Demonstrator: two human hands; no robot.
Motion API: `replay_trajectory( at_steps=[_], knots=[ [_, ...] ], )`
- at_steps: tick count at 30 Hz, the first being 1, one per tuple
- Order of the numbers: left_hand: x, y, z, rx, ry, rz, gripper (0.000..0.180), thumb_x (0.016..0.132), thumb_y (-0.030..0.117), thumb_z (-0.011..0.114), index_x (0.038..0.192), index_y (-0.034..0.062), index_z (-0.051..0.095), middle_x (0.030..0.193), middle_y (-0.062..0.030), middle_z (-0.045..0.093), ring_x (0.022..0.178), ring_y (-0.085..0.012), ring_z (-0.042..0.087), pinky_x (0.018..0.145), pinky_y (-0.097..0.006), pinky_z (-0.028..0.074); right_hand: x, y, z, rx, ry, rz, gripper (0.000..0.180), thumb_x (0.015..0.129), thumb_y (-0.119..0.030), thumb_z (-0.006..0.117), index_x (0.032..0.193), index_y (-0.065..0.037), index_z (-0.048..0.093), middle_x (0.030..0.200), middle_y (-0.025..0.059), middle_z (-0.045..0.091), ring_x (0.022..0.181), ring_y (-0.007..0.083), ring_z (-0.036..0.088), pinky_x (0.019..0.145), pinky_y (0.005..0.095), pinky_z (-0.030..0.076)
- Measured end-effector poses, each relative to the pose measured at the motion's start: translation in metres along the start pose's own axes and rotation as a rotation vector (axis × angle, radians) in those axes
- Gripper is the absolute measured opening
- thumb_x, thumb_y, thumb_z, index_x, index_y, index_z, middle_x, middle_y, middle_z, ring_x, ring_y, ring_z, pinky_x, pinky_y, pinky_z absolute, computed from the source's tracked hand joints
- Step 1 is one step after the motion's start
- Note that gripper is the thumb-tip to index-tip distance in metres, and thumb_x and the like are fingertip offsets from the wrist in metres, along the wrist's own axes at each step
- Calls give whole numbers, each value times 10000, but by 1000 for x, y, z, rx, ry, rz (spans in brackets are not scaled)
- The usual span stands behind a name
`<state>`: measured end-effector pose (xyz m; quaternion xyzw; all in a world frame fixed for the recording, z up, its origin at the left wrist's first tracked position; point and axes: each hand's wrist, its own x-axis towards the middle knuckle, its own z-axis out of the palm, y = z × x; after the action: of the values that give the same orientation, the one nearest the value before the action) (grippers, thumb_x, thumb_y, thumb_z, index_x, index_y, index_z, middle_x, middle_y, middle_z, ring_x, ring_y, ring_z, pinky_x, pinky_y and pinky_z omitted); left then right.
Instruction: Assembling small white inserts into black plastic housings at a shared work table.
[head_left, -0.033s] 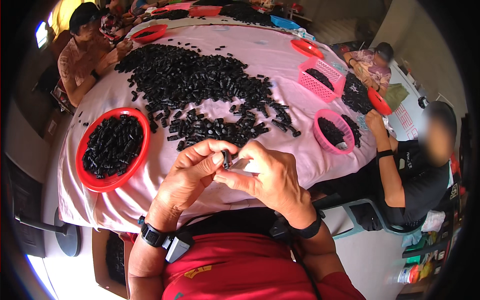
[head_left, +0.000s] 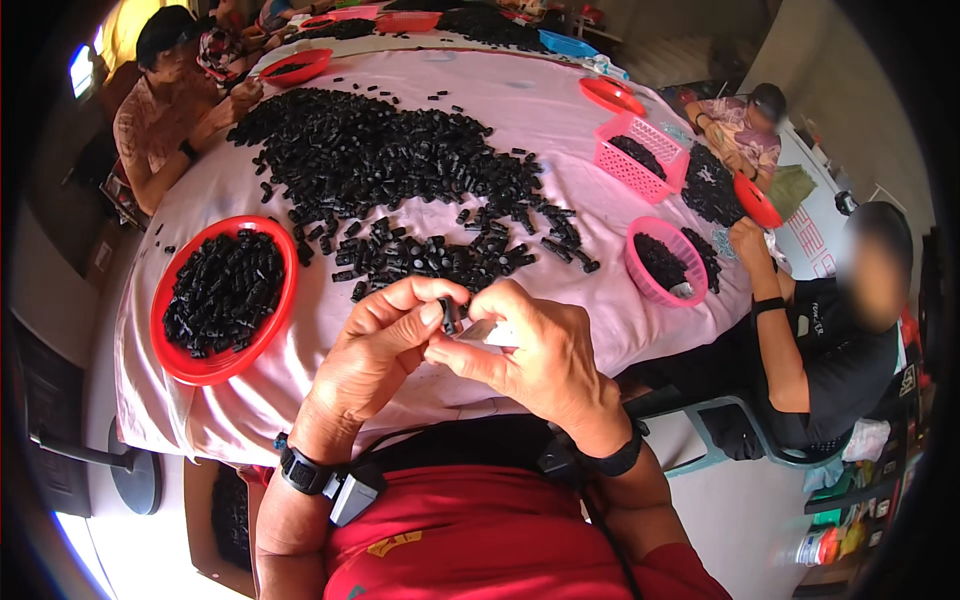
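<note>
My left hand [head_left: 385,345] pinches a small black cylindrical part [head_left: 448,315] between thumb and fingertips, just beyond the near edge of the cloth-covered table. Close against it, my right hand [head_left: 535,355] is closed on a pale flat piece [head_left: 490,333]; its kind cannot be made out, as the fingers cover much of it. The tips of both hands nearly meet at the black part. Past them spreads a large heap of similar black parts [head_left: 370,150], its loose near edge just beyond my fingers. More of these fill a red oval basin [head_left: 290,300] on the left.
A pink cloth [head_left: 540,90] covers the table. To the right stand a round pink basket [head_left: 640,270] and a rectangular pink basket [head_left: 610,160], both holding black parts. A co-worker in black [head_left: 830,360] sits at the right; another person [head_left: 170,130] works at the far left.
The black part has shifted very slightly left and up between my left fingertips. Both hands keep nearly the same place and grip.
</note>
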<state>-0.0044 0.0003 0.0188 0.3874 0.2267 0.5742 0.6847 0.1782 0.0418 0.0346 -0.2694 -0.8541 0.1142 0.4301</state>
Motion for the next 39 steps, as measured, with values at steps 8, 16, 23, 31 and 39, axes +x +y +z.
replay_trajectory(
  at_steps=[8,16,23,31,39],
  knots=[
    [2,2,0,-12,68,-40,190,978,158,572,1109,29,616,901,-34,667,747,-80,573,694,-222,456,-3,3,-7,130,-119,59,256,809,-90,711,1023,-30,584,799,90,686,660,202,698,556,287,527],
    [-1,0,-5,-98,70,-215,182,959,144,595,1107,38,606,867,-86,691,714,-114,620,663,-229,495,4,4,-7,361,-87,243,139,891,-116,664,985,-31,607,738,78,688,673,154,686,558,280,509],
    [1,-2,-7,-131,-12,-320,193,962,173,595,1084,24,596,878,-95,690,738,-143,642,669,-241,510,1,9,-1,427,-68,213,117,895,-123,659,954,-30,619,723,83,697,653,184,707,558,283,520],
    [1,-8,-2,-258,51,-269,183,945,174,618,1049,23,605,886,-77,659,754,-148,622,648,-259,482,6,6,-10,557,-203,211,119,924,-85,647,998,7,641,788,57,701,720,84,676,626,227,523],
    [2,-9,-8,-308,-4,-282,227,944,164,617,1115,14,611,873,-50,632,726,-120,557,637,-242,451,3,10,1,619,-106,225,101,927,-69,640,994,7,640,805,57,701,710,65,661,593,210,507]
  ],
)
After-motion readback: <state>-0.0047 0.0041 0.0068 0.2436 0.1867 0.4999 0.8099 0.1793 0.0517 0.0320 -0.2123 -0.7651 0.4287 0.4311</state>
